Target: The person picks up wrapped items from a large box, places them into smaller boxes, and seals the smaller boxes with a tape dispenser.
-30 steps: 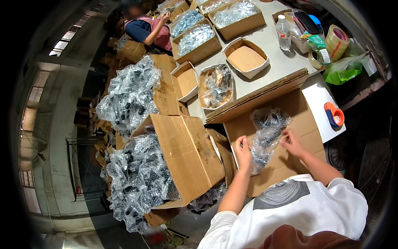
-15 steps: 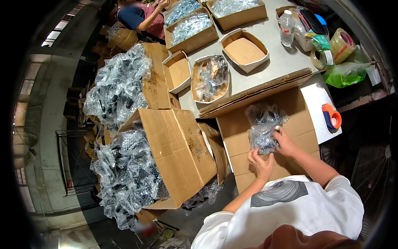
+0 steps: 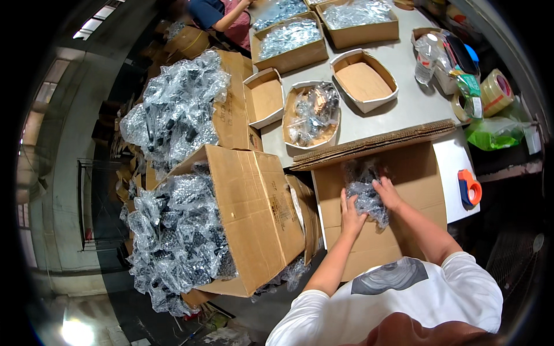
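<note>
A clear bubble-wrap package with dark contents I cannot make out lies on the flattened brown cardboard in front of me. Its lower left side is gripped by my left hand, fingers reaching forward and thumb against the wrap. On the opposite side, my right hand presses thumb and fingers onto the package, some fingertips hidden by the plastic. Just beyond the package, a stack of cardboard sheets stands on edge.
Large cartons overflow with bubble-wrapped items at left. Shallow trays and filled boxes occupy the far table. A bottle, tape rolls and an orange-blue tape dispenser are at right. Another person works far left.
Both my hands have shifted forward along the package, the left now farther up its left side. The package's near end hangs lower and looks more spread out. The whole view has shifted slightly.
</note>
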A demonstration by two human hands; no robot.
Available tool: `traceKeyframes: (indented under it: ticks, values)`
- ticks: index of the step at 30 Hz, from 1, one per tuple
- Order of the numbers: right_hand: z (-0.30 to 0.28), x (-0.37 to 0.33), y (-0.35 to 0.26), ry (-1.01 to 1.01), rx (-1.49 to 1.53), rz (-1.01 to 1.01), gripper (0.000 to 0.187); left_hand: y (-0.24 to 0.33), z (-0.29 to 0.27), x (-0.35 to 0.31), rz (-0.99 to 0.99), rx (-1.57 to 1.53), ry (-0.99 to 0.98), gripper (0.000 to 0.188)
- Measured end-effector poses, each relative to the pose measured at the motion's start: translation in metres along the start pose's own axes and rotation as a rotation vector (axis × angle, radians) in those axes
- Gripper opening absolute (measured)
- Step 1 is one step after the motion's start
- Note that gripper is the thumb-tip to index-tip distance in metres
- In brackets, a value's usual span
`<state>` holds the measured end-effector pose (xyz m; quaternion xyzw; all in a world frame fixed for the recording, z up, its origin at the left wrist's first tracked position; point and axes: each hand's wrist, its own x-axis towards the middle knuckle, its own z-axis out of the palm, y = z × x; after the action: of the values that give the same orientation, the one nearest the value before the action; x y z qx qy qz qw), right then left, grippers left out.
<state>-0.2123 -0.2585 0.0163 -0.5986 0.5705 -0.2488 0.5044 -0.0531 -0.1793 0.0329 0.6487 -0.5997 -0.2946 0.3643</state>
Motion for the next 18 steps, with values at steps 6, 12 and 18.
traceKeyframes:
  ticks: [6,12,18]
  values:
    - [-0.045,0.001,-0.170,0.397,-0.162,-0.818,0.034,0.011,-0.043,0.009,0.091,-0.091,0.235,0.082]
    - [-0.049,0.156,-0.244,-0.440,-0.753,0.121,0.065,-0.015,-0.154,0.175,-0.279,-0.334,0.438,0.056]
    - [0.006,0.204,-0.182,-0.832,-0.493,0.155,0.083,-0.059,-0.161,0.257,-0.745,-0.602,-0.028,0.044]
